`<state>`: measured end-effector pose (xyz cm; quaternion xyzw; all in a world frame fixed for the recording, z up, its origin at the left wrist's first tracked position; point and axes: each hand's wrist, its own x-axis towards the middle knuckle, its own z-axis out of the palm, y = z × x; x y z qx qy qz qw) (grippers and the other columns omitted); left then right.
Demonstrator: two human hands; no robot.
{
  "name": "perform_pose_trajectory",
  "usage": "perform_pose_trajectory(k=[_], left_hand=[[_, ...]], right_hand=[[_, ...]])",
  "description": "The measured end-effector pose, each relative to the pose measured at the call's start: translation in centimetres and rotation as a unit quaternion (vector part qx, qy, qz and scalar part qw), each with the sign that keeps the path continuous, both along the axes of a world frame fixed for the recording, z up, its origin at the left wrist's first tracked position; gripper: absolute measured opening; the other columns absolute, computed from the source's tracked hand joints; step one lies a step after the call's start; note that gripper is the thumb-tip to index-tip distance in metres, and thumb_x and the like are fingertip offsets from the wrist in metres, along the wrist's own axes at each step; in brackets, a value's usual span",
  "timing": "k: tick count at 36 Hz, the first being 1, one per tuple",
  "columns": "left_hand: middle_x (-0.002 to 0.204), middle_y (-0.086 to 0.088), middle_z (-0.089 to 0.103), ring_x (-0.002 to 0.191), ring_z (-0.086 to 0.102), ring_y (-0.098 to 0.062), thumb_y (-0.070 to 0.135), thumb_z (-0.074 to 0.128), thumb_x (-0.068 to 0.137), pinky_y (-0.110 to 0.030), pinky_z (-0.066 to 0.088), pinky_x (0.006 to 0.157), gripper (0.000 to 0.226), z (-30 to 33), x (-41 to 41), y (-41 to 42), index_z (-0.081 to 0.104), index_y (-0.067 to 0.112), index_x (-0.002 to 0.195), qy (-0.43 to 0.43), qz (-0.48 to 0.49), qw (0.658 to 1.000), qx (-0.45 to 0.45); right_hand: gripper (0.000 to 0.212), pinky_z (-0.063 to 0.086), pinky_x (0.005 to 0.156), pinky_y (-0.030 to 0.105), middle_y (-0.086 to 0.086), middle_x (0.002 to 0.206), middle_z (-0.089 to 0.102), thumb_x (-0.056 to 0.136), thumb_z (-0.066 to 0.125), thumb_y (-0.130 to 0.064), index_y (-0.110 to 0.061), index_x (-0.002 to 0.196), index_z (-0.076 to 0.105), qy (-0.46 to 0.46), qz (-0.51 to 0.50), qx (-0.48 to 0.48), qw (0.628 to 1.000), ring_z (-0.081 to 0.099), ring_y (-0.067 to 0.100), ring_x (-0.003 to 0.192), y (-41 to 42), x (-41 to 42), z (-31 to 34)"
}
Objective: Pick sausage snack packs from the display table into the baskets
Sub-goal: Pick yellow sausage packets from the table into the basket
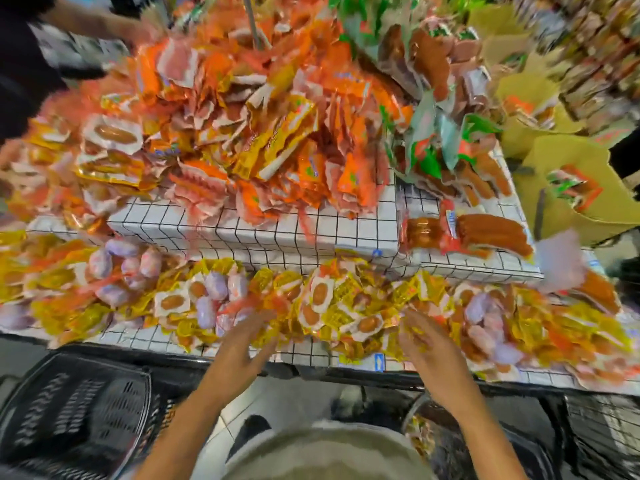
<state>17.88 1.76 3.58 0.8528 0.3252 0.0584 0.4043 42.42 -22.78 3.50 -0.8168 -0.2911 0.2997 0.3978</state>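
A display table (263, 237) covered in white paper with a black grid fills most of the view, built in two tiers. The upper tier is heaped with orange and red snack packs (242, 109); the lower tier, along the near edge closest to me, carries a long band of yellow sausage snack packs (322, 303) mixed with pale purple-wrapped pieces (214, 285). The whole view is smeared with motion blur, so fine detail is lost.

Below the near edge, on the floor, a black plastic basket (79, 420) sits to my left, and a second dark basket (602, 431) shows at my lower right — I cannot make out what is in either.

My two hands reach over the near edge with a patch of yellow packs between them. My left hand (242, 355) has fingers spread and straight, empty, its tips just at the packs. My right hand (426, 344) is also spread wide and seems to hold nothing, though blur hides its fingertips.

The nearest clear target is a white-bordered pack with an oval sausage window (320, 296), lying straight ahead of and between both hands, its long axis running away from me. Both hands look about equally near — I would judge a two-handed scoop inward is what comes next.
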Motion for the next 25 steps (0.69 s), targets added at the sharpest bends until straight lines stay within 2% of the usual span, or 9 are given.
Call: perform_pose_trajectory(k=[3, 6, 7, 8, 11, 14, 17, 21, 25], left_hand=[[0.148, 0.012, 0.05, 0.137, 0.044, -0.005, 0.029, 0.062, 0.1, -0.028, 0.037, 0.112, 0.045, 0.5, 4.7, -0.3, 0.052, 0.025, 0.144, -0.032, -0.008, 0.999, -0.006], [0.147, 0.022, 0.039, 0.13, 0.028, 0.025, 0.036, 0.062, 0.1, 0.001, 0.026, 0.102, 0.048, 0.1, 9.3, -0.2, 0.044, 0.036, 0.143, -0.053, 0.032, 0.998, -0.017], [0.149, 0.019, 0.036, 0.129, 0.025, 0.025, 0.039, 0.065, 0.098, 0.005, 0.024, 0.098, 0.054, -0.3, 10.6, -0.1, 0.04, 0.035, 0.146, -0.036, 0.047, 0.998, -0.034], [0.154, 0.013, 0.034, 0.135, 0.026, 0.015, 0.044, 0.068, 0.094, 0.0, 0.028, 0.103, 0.067, -0.7, 11.8, 0.1, 0.036, 0.032, 0.151, -0.009, 0.059, 0.996, -0.061], [0.165, 0.0, 0.024, 0.151, 0.024, -0.021, 0.064, 0.077, 0.076, -0.04, 0.032, 0.12, 0.106, -2.2, 14.5, 0.6, 0.022, 0.029, 0.16, 0.083, 0.078, 0.984, -0.14], [0.168, -0.004, 0.015, 0.154, 0.012, -0.029, 0.076, 0.079, 0.061, -0.056, 0.026, 0.121, 0.126, -3.6, 16.1, 1.4, 0.017, 0.03, 0.16, 0.15, 0.08, 0.978, -0.122], [0.162, -0.011, 0.025, 0.15, 0.02, -0.032, 0.077, 0.083, 0.053, -0.052, 0.031, 0.119, 0.128, -4.7, 16.9, 2.4, 0.029, 0.023, 0.156, 0.169, 0.088, 0.977, -0.1], [0.157, -0.011, 0.028, 0.145, 0.026, -0.03, 0.07, 0.083, 0.062, -0.046, 0.034, 0.114, 0.112, -5.1, 17.0, 2.6, 0.039, 0.018, 0.151, 0.146, 0.088, 0.983, -0.066], [0.136, 0.002, 0.047, 0.119, 0.044, -0.012, 0.067, 0.081, 0.069, -0.029, 0.04, 0.09, 0.097, -4.2, 16.6, 2.3, 0.044, 0.02, 0.146, 0.063, 0.093, 0.989, -0.099]], right_hand=[[0.04, 0.042, 0.114, 0.045, -0.019, 0.145, 0.05, 0.1, 0.062, -0.028, -0.041, 0.137, 0.053, -0.004, 0.005, 0.01, 1.0, 0.049, 0.01, 0.136, 0.3, 2.3, 0.0], [0.041, 0.043, 0.113, 0.041, -0.012, 0.142, 0.054, 0.099, 0.062, -0.029, -0.033, 0.139, 0.055, -0.013, 0.01, 0.007, 1.0, 0.052, 0.008, 0.132, 0.5, 4.0, -0.1], [0.04, 0.043, 0.113, 0.04, -0.011, 0.142, 0.055, 0.099, 0.062, -0.029, -0.033, 0.139, 0.055, -0.012, 0.013, 0.001, 1.0, 0.051, 0.008, 0.132, 0.5, 4.5, -0.2], [0.04, 0.042, 0.113, 0.04, -0.01, 0.143, 0.054, 0.1, 0.061, -0.028, -0.033, 0.139, 0.054, -0.014, 0.018, -0.007, 1.0, 0.051, 0.008, 0.133, 0.5, 4.9, -0.2], [0.042, 0.04, 0.115, 0.038, -0.01, 0.147, 0.052, 0.101, 0.06, -0.028, -0.031, 0.143, 0.053, -0.019, 0.023, -0.032, 0.999, 0.047, 0.008, 0.137, 0.5, 5.8, -0.2], [0.043, 0.038, 0.112, 0.027, -0.016, 0.145, 0.051, 0.101, 0.061, -0.033, -0.033, 0.143, 0.052, -0.027, 0.01, -0.044, 0.999, 0.045, 0.003, 0.136, 0.4, 6.4, -0.2], [0.044, 0.034, 0.109, 0.021, -0.019, 0.144, 0.05, 0.1, 0.061, -0.036, -0.035, 0.143, 0.052, -0.031, -0.005, -0.054, 0.998, 0.042, 0.0, 0.135, 0.3, 6.4, -0.5], [0.044, 0.036, 0.109, 0.026, -0.017, 0.141, 0.053, 0.097, 0.065, -0.036, -0.033, 0.14, 0.056, -0.044, -0.046, -0.057, 0.996, 0.045, 0.004, 0.135, 0.6, 6.1, -1.2], [0.042, 0.039, 0.112, 0.033, -0.016, 0.14, 0.054, 0.097, 0.066, -0.031, -0.042, 0.136, 0.053, -0.044, -0.077, -0.043, 0.995, 0.047, 0.009, 0.136, 1.0, 5.5, -1.8]])
